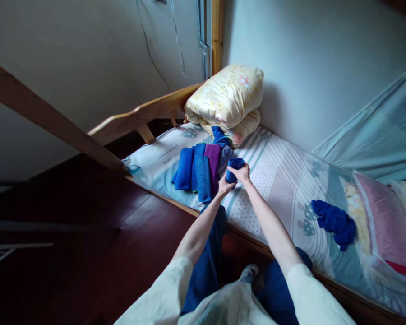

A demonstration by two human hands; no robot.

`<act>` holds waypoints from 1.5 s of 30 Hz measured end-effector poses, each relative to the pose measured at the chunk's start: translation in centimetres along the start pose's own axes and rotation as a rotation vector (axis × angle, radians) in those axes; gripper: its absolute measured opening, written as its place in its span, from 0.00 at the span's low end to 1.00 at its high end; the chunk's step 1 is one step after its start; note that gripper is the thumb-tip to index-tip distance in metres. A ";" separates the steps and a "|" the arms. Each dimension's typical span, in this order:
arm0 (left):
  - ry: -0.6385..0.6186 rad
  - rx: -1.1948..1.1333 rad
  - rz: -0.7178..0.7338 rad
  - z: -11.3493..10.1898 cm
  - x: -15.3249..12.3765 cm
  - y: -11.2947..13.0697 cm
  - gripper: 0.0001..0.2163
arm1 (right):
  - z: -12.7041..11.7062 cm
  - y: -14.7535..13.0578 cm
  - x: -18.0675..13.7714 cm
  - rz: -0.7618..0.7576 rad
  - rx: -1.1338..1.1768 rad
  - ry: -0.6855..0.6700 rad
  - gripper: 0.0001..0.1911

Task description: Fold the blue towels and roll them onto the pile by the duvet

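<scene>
Patterned bedding (pixel 280 176) is spread over the bed. Folded blue and purple cloths (pixel 199 169) are laid at left. Just beside them, a rolled blue cloth (pixel 235 165) is clamped upright between the left hand (pixel 225 185) and the right hand (pixel 244 174), with the fingers curled around it. A crumpled blue cloth (pixel 334 221) is seen well apart at right.

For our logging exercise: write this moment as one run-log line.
left hand: grips rolled blue towel | right hand: grips same towel | towel: over mattress, beside folded towels | loose blue cloth: apart, right
</scene>
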State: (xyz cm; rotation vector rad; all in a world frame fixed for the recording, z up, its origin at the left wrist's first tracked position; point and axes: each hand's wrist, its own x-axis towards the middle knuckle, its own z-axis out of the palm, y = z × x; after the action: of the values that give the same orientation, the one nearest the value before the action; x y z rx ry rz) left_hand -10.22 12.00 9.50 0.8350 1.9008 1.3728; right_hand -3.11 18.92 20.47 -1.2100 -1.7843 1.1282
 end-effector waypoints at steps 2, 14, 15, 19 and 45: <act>0.014 0.002 -0.004 -0.3 0.6 0.0 0.27 | 0.8 0.2 0.5 -0.003 -0.017 -0.009 0.23; 0.026 0.040 -0.040 -0.8 1.2 -1.7 0.26 | 2.8 2.2 1.0 0.020 0.010 -0.049 0.24; 0.028 0.039 -0.039 -0.8 1.2 -1.7 0.27 | 2.8 2.2 1.0 0.025 0.010 -0.047 0.24; 0.042 0.051 -0.037 -0.6 1.1 -1.8 0.26 | 2.9 2.3 1.1 0.035 0.002 -0.043 0.25; -0.298 0.561 0.367 1.0 -5.2 -3.4 0.38 | -13.0 16.5 -16.8 0.289 -0.054 -0.026 0.37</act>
State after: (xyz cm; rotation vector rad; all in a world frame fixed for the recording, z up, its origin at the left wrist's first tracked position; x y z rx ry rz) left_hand -6.74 7.63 6.70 1.6302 1.9729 0.8291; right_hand 19.43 9.70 8.97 -1.5286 -1.7053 1.2680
